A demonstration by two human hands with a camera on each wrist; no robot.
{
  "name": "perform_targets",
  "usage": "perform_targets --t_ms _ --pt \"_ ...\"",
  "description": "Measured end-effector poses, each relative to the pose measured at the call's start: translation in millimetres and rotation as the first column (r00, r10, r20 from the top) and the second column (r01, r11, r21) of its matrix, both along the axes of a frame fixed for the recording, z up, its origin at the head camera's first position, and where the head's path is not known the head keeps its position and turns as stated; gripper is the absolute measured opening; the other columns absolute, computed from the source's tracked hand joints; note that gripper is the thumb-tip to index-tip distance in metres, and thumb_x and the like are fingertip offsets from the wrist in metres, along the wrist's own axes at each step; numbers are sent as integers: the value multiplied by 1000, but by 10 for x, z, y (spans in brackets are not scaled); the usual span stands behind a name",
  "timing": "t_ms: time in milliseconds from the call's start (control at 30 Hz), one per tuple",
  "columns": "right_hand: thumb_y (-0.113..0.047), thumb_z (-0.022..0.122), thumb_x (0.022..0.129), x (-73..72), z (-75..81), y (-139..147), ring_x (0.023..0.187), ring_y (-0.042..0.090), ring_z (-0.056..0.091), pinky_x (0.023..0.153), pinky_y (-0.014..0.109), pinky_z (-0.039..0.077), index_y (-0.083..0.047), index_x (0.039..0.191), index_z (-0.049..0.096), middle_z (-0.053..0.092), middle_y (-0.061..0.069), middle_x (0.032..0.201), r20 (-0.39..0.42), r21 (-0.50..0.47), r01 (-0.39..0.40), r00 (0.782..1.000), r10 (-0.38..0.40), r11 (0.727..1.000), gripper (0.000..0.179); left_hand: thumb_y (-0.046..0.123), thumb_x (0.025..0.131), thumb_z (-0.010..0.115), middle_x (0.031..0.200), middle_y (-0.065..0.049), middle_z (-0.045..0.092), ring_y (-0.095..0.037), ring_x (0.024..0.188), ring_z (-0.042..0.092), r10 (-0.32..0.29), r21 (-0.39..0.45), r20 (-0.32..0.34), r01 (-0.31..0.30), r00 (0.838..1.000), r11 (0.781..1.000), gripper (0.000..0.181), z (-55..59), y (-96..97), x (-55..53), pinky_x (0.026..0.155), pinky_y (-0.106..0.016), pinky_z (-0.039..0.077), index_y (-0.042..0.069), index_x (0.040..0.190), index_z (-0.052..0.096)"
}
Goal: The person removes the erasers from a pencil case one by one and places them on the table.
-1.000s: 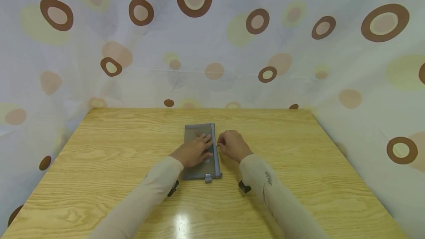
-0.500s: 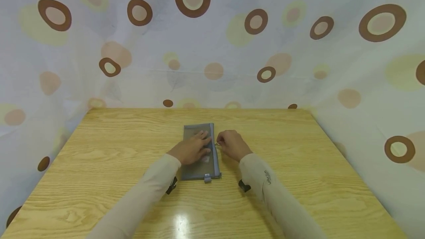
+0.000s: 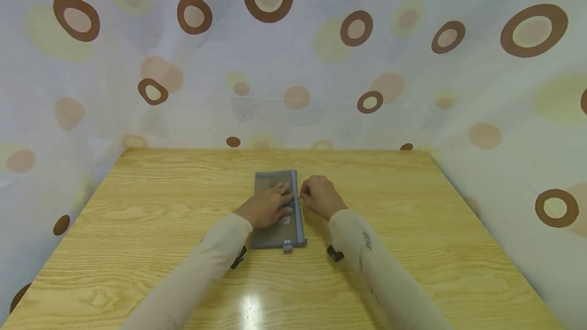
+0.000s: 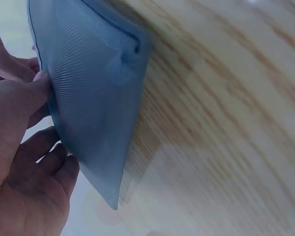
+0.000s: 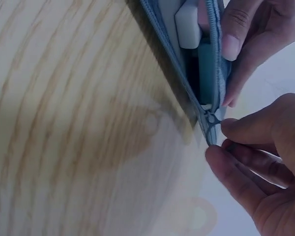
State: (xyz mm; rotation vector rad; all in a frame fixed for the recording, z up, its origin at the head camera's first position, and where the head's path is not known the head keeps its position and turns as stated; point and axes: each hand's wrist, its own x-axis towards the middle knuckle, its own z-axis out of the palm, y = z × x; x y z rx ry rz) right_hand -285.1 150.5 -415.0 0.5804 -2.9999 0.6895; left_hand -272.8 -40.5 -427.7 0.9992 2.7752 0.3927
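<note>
A grey-blue mesh zip pouch [image 3: 275,239] lies on the wooden table, its zip side facing right. My left hand [image 3: 267,208] rests on top of it with spread fingers, pressing it down; in the left wrist view those fingertips meet the pouch's upper side. At the zip, my right hand [image 3: 322,197] pinches the zipper pull [image 5: 214,123] between thumb and finger. Above the slider in the right wrist view, the zip gapes. Inside show a white rounded block [image 5: 188,25], a teal item [image 5: 205,73] and a bit of something pink [image 5: 203,14].
A small fabric tab [image 3: 287,247] sticks out from the pouch's near edge. Around the wood-grain table [image 3: 412,208] stands a white sheet [image 3: 293,55] with brown ring prints, at the back and both sides. Dark wrist devices [image 3: 336,253] hang under both sleeves.
My right hand has shifted slightly away from me along the zip, still pinching the pull. The left hand stays on the pouch, with only slight finger movement.
</note>
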Motion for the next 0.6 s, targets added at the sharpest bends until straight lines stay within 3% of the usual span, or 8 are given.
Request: perform_targets --t_ms 233,467,600 --pt "-4 73 92 -83 -62 62 81 20 68 73 36 59 -4 88 77 72 5 87 -22 -12 9 1000 -10 1000 5 30 108 51 162 -23 27 -36 151 24 -8 6 -9 8 1000 1000 52 21 22 0 121 -46 27 1 151 45" --pt "-2 70 94 -75 35 37 87 25 70 77 38 60 -1 97 77 74 9 94 -2 -19 -42 999 42 999 7 30 108 50 164 -20 23 -34 152 21 53 18 17 -54 998 998 52 36 13 -30 121 -47 28 4 152 44" --pt "-4 72 93 -83 55 21 82 22 70 75 35 60 -2 92 77 74 7 89 6 5 -50 999 50 999 5 30 108 50 164 -20 21 -34 152 20 44 9 34 -45 998 999 52 13 15 -49 121 -47 26 4 153 43"
